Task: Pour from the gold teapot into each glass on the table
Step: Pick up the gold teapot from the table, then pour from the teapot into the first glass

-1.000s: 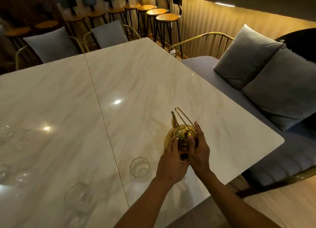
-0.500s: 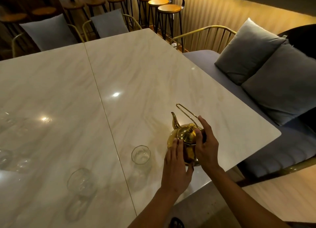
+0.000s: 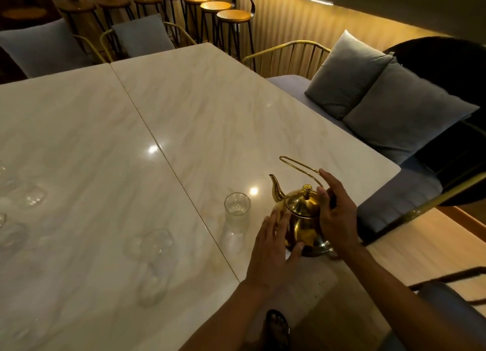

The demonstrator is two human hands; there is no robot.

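A gold teapot (image 3: 302,219) stands near the front right edge of the marble table (image 3: 210,119), its spout pointing away and left, its wire handle tilted back. My left hand (image 3: 273,248) lies flat against the pot's left side. My right hand (image 3: 336,214) wraps the pot's right side by the handle base. A clear glass (image 3: 236,206) stands upright just left of the spout. Another glass (image 3: 155,245) sits further left, and several more blur at the table's left edge (image 3: 15,190).
A grey bench with two cushions (image 3: 381,98) runs along the table's right side. Gold wire chairs with cushions (image 3: 142,35) and a row of bar stools (image 3: 218,8) stand beyond the far edge. My sandalled foot (image 3: 276,329) shows below the table's near edge.
The view has tipped down and closer. My left hand has slid lower onto the pot's side and the right hand has settled by the handle. The pot stays on the table.
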